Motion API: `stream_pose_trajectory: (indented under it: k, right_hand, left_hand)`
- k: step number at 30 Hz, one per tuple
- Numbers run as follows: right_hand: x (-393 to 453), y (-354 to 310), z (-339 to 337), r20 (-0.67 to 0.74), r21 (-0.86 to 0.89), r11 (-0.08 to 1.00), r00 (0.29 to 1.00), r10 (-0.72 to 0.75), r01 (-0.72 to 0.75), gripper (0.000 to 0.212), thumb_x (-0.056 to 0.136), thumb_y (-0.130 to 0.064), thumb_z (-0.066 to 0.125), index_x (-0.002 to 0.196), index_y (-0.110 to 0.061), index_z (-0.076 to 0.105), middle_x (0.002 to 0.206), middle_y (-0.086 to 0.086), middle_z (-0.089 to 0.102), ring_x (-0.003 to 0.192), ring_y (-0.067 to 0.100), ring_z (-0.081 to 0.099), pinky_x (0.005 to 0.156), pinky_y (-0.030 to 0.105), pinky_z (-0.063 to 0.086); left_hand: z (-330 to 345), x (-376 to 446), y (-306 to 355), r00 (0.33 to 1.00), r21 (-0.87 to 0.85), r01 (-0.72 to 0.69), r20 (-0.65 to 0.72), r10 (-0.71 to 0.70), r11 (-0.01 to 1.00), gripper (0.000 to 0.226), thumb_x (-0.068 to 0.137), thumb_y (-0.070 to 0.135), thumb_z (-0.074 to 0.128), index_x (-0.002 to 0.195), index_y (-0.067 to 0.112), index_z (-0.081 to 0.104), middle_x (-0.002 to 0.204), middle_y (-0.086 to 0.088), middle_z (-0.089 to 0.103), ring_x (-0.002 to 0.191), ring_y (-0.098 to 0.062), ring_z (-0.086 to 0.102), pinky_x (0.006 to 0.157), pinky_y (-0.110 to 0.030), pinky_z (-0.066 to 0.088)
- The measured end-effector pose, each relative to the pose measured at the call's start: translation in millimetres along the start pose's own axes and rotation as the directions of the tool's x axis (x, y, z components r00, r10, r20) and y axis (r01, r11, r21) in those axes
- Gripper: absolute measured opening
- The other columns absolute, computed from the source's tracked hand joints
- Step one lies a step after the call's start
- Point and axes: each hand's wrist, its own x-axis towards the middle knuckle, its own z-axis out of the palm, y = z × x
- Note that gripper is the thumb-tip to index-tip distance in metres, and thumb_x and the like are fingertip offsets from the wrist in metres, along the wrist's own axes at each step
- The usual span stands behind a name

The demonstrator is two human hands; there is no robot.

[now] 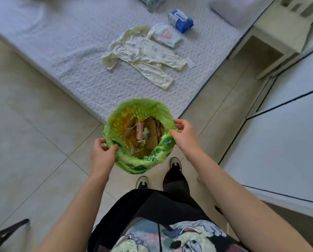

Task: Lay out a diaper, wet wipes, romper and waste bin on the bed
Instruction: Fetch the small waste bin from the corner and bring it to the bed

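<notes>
A waste bin lined with a green plastic bag hangs over the tiled floor just off the bed's corner. My left hand grips its rim on the left and my right hand grips the rim on the right. Paper scraps lie inside it. On the white bed a pale yellow romper lies spread flat. A folded white diaper sits just beyond it. A blue and white pack of wet wipes lies behind the diaper.
A white bedside table stands right of the bed, and white cabinet fronts run along the right. A pillow lies at the bed's far right. A dark chair leg shows at bottom left. My feet stand below the bin.
</notes>
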Motion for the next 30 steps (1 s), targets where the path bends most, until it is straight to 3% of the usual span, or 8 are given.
stream_pose_trajectory:
  k: [4, 7, 12, 18, 21, 25, 30]
  right_hand:
    - [42.6, -19.5, 2.9, 0.166, -0.093, 0.995, 0.986, -0.03, 0.046, 0.033, 0.087, -0.011, 0.062, 0.119, -0.013, 0.055, 0.11, 0.003, 0.057, 0.102, 0.02, 0.06, 0.087, 0.038, 0.054]
    - [68.7, -35.7, 4.7, 0.284, -0.145, 0.984, 0.957, -0.062, 0.107, 0.028, 0.086, -0.011, 0.063, 0.112, -0.018, 0.055, 0.102, -0.001, 0.056, 0.101, 0.022, 0.061, 0.088, 0.044, 0.055]
    - [96.2, -59.8, 16.2, 0.475, -0.234, 0.942, 0.874, -0.105, 0.241, 0.032, 0.086, -0.011, 0.061, 0.117, -0.015, 0.057, 0.107, 0.002, 0.059, 0.101, 0.019, 0.06, 0.086, 0.042, 0.056]
    - [96.3, -66.9, 54.5, 0.633, -0.27, 0.893, 0.765, -0.117, 0.36, 0.036, 0.088, -0.008, 0.059, 0.124, -0.012, 0.055, 0.112, 0.0, 0.056, 0.092, 0.005, 0.054, 0.074, 0.023, 0.049]
    - [84.1, -61.0, 80.9, 0.689, -0.3, 0.864, 0.718, -0.097, 0.404, 0.039, 0.091, -0.007, 0.057, 0.129, -0.011, 0.052, 0.114, 0.0, 0.055, 0.1, 0.017, 0.058, 0.076, 0.026, 0.049]
    - [72.8, -49.6, 123.4, 0.719, -0.364, 0.791, 0.688, -0.096, 0.491, 0.042, 0.089, -0.004, 0.055, 0.131, -0.009, 0.055, 0.124, 0.005, 0.06, 0.112, 0.021, 0.059, 0.096, 0.04, 0.051]
    - [67.3, -27.1, 181.0, 0.734, -0.374, 0.79, 0.675, -0.068, 0.486, 0.038, 0.088, -0.002, 0.053, 0.124, -0.012, 0.061, 0.118, 0.001, 0.063, 0.107, 0.02, 0.062, 0.09, 0.036, 0.053]
  left_hand:
    - [15.7, 2.3, 1.6, 0.987, -0.091, 0.044, -0.149, -0.057, 0.995, 0.02, 0.09, 0.007, 0.059, 0.107, 0.012, 0.05, 0.094, -0.013, 0.062, 0.088, -0.03, 0.066, 0.076, -0.046, 0.059]
    - [29.8, -1.8, -2.8, 0.957, -0.172, 0.066, -0.267, -0.111, 0.983, 0.018, 0.09, 0.008, 0.06, 0.105, 0.014, 0.051, 0.094, -0.012, 0.063, 0.089, -0.031, 0.067, 0.076, -0.048, 0.059]
    - [47.3, -15.0, -19.4, 0.875, -0.301, 0.129, -0.415, -0.251, 0.945, 0.023, 0.086, 0.016, 0.065, 0.105, 0.022, 0.053, 0.099, -0.009, 0.065, 0.091, -0.029, 0.067, 0.081, -0.052, 0.057]
    - [42.3, -27.3, -44.8, 0.782, -0.41, 0.165, -0.499, -0.373, 0.897, 0.026, 0.087, 0.018, 0.066, 0.109, 0.021, 0.052, 0.101, -0.008, 0.065, 0.092, -0.028, 0.067, 0.083, -0.052, 0.057]
    - [31.8, -29.4, -66.5, 0.731, -0.456, 0.178, -0.532, -0.428, 0.872, 0.026, 0.085, 0.019, 0.067, 0.107, 0.022, 0.052, 0.102, -0.007, 0.065, 0.093, -0.028, 0.066, 0.084, -0.052, 0.057]
    - [16.8, -24.1, -97.9, 0.689, -0.524, 0.184, -0.535, -0.489, 0.832, 0.026, 0.084, 0.019, 0.068, 0.104, 0.024, 0.053, 0.099, -0.007, 0.066, 0.091, -0.028, 0.067, 0.082, -0.051, 0.057]
    - [2.2, -6.3, -139.0, 0.636, -0.589, 0.194, -0.533, -0.557, 0.785, 0.027, 0.084, 0.02, 0.068, 0.105, 0.025, 0.053, 0.101, -0.009, 0.067, 0.092, -0.029, 0.067, 0.082, -0.051, 0.058]
